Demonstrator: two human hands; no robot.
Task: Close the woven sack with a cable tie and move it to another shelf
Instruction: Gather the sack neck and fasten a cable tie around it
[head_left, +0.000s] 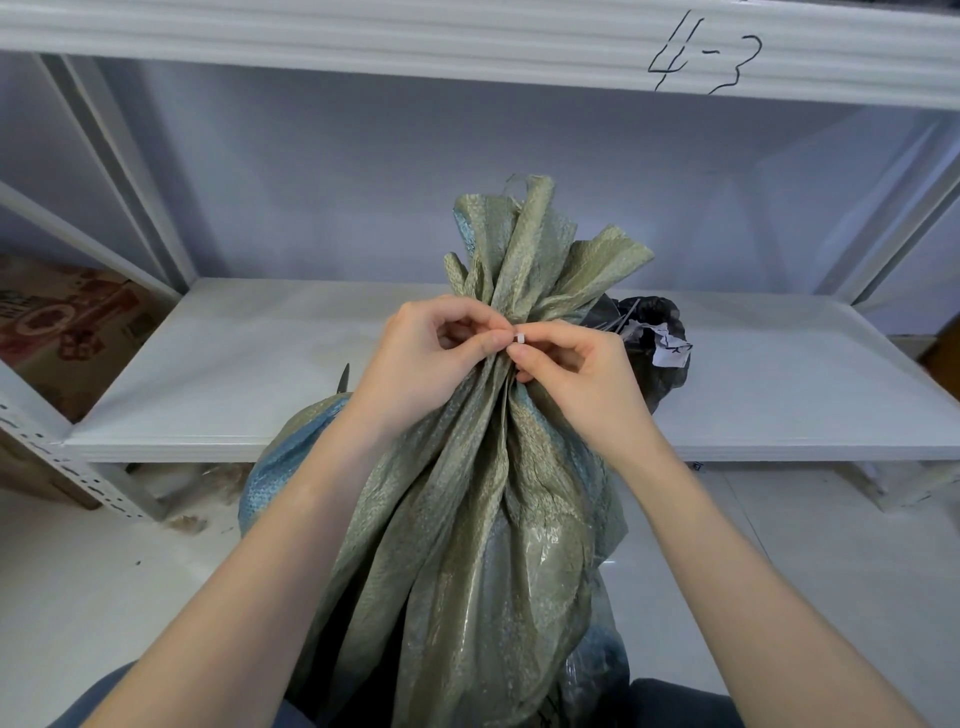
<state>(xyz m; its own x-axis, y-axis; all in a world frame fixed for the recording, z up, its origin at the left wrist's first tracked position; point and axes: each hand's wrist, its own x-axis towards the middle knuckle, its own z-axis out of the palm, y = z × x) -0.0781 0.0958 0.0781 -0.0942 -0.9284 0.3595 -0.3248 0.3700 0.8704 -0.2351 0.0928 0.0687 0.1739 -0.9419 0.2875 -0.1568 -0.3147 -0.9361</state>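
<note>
White shelf (779, 395) behind; my left hand (415, 358) and right hand (576, 374) pinch the cable tie (520, 339) at the sack (483, 493) neck, sack standing twelve-to-six.

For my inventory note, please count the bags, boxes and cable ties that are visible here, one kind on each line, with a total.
Woven sack: 1
Black plastic bag: 1
Cardboard box: 1
White cable tie, at the sack's neck between the left hand and right hand: 1
Total: 4
</note>
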